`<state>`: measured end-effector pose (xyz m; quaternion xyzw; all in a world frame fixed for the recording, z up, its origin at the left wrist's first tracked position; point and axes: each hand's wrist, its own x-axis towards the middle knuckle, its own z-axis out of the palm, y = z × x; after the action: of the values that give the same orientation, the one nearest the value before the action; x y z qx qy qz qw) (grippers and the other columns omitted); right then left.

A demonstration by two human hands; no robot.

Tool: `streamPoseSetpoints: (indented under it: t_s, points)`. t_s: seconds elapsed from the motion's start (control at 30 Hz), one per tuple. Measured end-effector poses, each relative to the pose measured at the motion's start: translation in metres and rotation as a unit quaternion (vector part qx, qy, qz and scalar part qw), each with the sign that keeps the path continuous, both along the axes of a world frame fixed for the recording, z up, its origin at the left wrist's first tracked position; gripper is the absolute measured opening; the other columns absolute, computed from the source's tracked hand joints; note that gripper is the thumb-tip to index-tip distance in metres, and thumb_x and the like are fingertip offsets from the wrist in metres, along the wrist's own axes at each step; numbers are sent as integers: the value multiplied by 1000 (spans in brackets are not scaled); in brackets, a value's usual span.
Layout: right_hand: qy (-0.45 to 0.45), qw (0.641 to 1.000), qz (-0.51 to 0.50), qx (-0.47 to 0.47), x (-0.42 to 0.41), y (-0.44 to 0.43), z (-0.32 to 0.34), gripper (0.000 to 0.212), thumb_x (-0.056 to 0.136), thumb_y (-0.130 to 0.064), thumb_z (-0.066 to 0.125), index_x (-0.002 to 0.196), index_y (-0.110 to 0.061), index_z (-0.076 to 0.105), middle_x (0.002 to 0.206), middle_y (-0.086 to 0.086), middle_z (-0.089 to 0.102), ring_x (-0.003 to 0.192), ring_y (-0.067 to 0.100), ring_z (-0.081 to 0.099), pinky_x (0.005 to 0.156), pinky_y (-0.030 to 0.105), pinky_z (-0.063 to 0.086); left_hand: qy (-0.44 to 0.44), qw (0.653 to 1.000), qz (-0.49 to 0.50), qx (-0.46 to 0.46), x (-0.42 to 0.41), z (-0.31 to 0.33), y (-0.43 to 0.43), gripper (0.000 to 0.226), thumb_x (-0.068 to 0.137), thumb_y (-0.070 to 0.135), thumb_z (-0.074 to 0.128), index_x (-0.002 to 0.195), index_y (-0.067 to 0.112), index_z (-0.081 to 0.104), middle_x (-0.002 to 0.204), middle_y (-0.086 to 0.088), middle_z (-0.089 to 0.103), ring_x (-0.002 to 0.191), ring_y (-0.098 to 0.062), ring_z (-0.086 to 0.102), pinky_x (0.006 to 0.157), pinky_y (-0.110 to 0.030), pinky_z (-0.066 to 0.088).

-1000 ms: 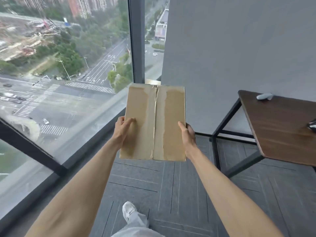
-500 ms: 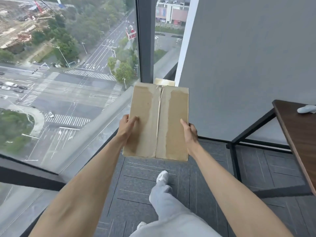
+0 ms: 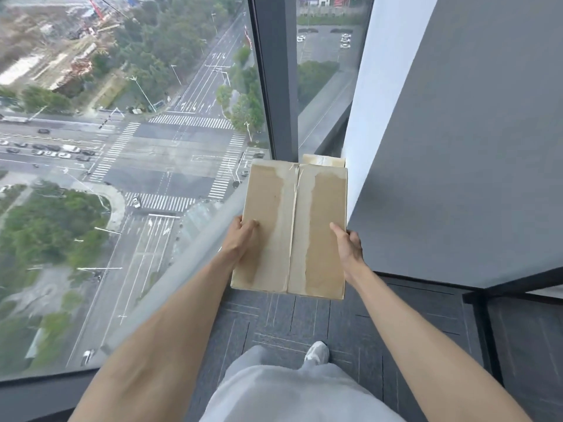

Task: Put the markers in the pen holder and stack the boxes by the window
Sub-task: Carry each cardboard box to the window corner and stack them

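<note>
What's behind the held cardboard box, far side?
Beyond the brown taped cardboard box, a strip of a second tan cardboard box shows beside the dark window frame. Its remainder is covered.

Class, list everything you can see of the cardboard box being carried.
The cardboard box is rectangular and brown; its top flaps meet at a centre seam flanked by paler strips, as if tape was torn off. It is held above the grey carpet beside the window. The left hand grips its left edge, the right hand its right, thumbs on top.
</note>
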<state>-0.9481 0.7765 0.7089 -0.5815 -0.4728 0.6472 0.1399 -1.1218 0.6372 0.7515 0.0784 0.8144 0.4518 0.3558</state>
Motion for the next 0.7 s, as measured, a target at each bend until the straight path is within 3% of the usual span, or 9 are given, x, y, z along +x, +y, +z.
streamPoseSetpoints:
  t_s: [0.2, 0.37, 0.53, 0.7]
  points:
    - [-32, 999, 2, 17, -70, 72, -11, 42, 86, -46, 60, 114, -17, 49, 121, 3, 56, 105, 20, 53, 83, 33, 40, -37, 999, 2, 8, -70, -18, 76, 19, 96, 20, 46, 115, 14, 44, 89, 2, 52, 71, -6, 48, 57, -24, 34]
    - [-100, 995, 10, 23, -140, 131, -37, 64, 80, -53, 58, 132, -17, 45, 130, 1, 53, 113, 23, 54, 96, 41, 46, -60, 998, -22, 6, -148, -55, 151, 20, 94, 23, 50, 112, 20, 44, 95, 3, 54, 75, -7, 51, 59, -25, 37]
    - [-141, 990, -27, 4, -211, 197, -75, 51, 84, -47, 58, 126, -21, 49, 122, 0, 55, 106, 20, 56, 91, 38, 47, -112, 991, -72, -17, -230, -103, 231, 39, 81, 34, 56, 114, 17, 47, 99, -1, 55, 92, -21, 54, 65, -27, 41]
    - [-160, 985, -41, -36, -257, 251, -107, 30, 84, -41, 58, 112, -30, 55, 110, -4, 62, 96, 15, 60, 79, 34, 49, -150, 982, -101, -43, -287, -151, 303, 39, 87, 30, 56, 122, 17, 46, 110, -2, 56, 87, -14, 53, 62, -26, 39]
